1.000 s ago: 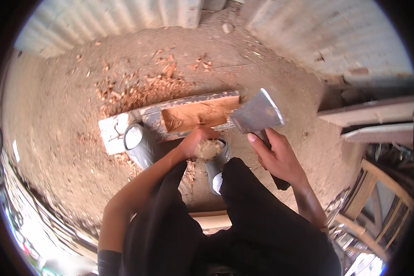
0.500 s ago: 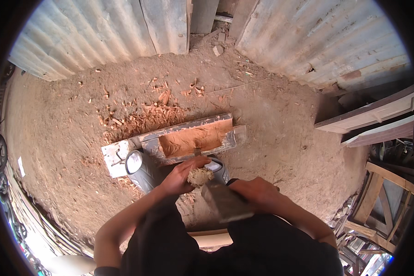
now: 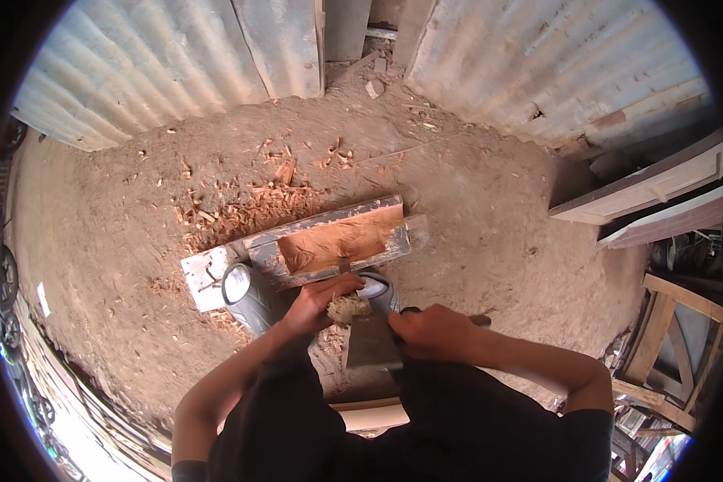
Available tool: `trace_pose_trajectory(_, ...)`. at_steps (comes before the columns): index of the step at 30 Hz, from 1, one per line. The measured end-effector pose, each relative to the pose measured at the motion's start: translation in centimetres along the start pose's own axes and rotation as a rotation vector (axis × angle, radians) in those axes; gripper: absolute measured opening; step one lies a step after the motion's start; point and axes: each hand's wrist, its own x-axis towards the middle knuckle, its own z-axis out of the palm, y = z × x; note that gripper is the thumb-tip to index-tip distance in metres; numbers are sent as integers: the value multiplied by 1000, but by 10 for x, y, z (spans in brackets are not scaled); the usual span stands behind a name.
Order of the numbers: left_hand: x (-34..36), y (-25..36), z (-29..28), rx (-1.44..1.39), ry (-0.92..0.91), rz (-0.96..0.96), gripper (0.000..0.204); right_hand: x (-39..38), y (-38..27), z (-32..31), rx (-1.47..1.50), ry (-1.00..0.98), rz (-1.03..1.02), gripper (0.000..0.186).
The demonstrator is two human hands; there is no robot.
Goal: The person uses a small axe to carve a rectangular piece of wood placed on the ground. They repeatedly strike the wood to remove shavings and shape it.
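Note:
My left hand (image 3: 320,304) is closed around a chisel with a frayed, mushroomed wooden handle end (image 3: 348,308). Its metal blade (image 3: 344,264) shows past my fingers at the near wall of a hollowed wooden block (image 3: 269,277). Fresh orange wood lines the block's recess; grey, flaking paint covers its outside. In my right hand (image 3: 435,331) is a hatchet (image 3: 373,344), gripped by its handle. The narrow back of its head meets or nearly meets the chisel's handle end, while the wide edge points toward me.
A whitish board (image 3: 203,277) lies under the block, between my grey shoes (image 3: 253,305). Wood chips (image 3: 257,205) litter the dirt floor beyond. Corrugated metal sheets (image 3: 169,56) stand at the back. Wooden panels (image 3: 651,189) and a wooden frame (image 3: 659,337) are at the right.
The hatchet head has swung left and straightened, its back now at the chisel's handle end. My right hand has shifted slightly left; the left hand and block stay about the same.

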Motion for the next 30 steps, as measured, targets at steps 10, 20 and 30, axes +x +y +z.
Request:
trace_pose_trajectory(10, -3, 1, -1, 20, 3, -19, 61, -2, -20, -8, 61, 23, -10, 20)
trace_pose_trajectory(20, -4, 3, -2, 28, -43, -22, 57, 4, -17, 0, 15, -25, -31, 25)
trace_pose_trajectory(30, -1, 2, -4, 24, -21, 32, 55, 1, -3, 3, 214, 14, 80, 31)
